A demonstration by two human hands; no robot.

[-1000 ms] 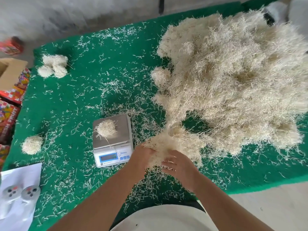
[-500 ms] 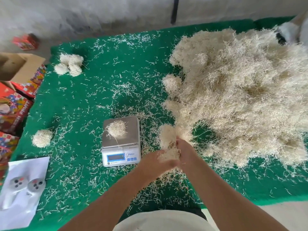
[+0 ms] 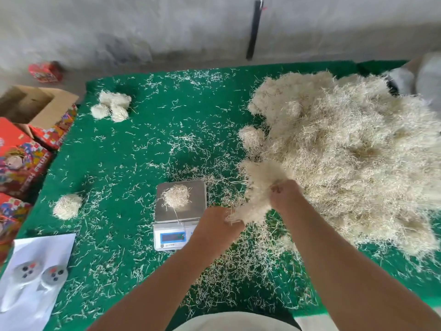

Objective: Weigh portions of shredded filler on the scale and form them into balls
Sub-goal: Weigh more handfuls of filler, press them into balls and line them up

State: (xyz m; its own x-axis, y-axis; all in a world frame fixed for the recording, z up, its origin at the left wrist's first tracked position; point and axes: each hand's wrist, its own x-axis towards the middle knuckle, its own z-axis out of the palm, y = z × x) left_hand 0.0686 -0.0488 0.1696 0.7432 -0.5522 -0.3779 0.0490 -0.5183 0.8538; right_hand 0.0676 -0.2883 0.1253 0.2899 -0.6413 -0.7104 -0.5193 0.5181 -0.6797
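Nearest the camera, both bare forearms reach out over the green desk (image 3: pixel 124 177), and what has changed over the last second is plain: the tuft of filler (image 3: pixel 256 194) the hands were gathering low against the felt is now lifted and stretched out between them. The left hand (image 3: pixel 218 226) has its fingers closed round the lower end of the tuft, just right of the scale; the right hand (image 3: pixel 284 195) pinches the upper end, fingers curled shut on it, at the fringe of the heap. A second ago the hands sat close together with the clump bunched between them — now they stand apart and the clump is drawn long, its far end only just free of the pile (whether a few strands still tie it there, I cannot tell).

Just beyond the left hand sits the scale (image 3: pixel 180 215), with a small portion (image 3: pixel 176 195) resting on its steel pan, untouched; the display is too blurred to read. That reads as a top-up in the making — the pan's load looks thin, and the new tuft would likely be added or trimmed to reach weight.

Further left lies a finished ball (image 3: pixel 67 206), alone, and at the far left corner a cluster of balls (image 3: pixel 111 108) touching one another. Far right, the big pile of shredded filler (image 3: pixel 353 149) covers much of the desk, with loose strands scattered all about.
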